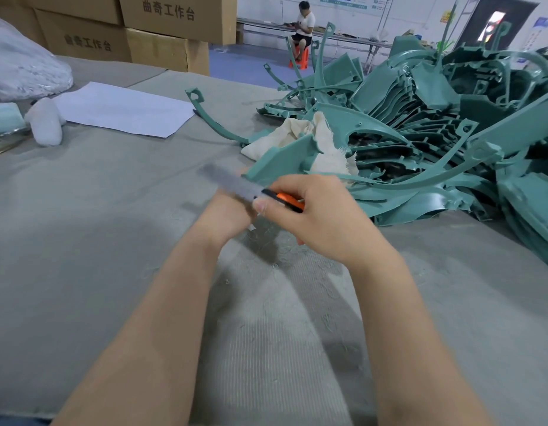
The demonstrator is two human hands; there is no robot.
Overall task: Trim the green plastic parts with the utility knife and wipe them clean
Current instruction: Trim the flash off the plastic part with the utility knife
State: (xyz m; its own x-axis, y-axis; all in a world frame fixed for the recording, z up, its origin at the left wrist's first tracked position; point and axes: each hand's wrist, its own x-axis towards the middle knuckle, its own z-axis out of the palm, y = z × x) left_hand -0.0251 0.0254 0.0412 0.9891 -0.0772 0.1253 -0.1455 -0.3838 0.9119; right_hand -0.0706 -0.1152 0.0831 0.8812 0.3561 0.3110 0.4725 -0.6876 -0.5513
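My right hand [315, 219] gripped the knife [286, 202] near the parts [420, 133], probably for reach — left hand [226, 216] curled alongside, hold unclear.

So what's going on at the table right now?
A person's right hand grips the orange utility knife, meeting the left hand at a blurred grey strip; what the left holds is unclear. The heap of green parts and the cloth lie to the right, not in hand.

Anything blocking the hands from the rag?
Yes. A green part lies over the rag's near side, just beyond the right hand, which grips the utility knife. The rag's left edge is uncovered.
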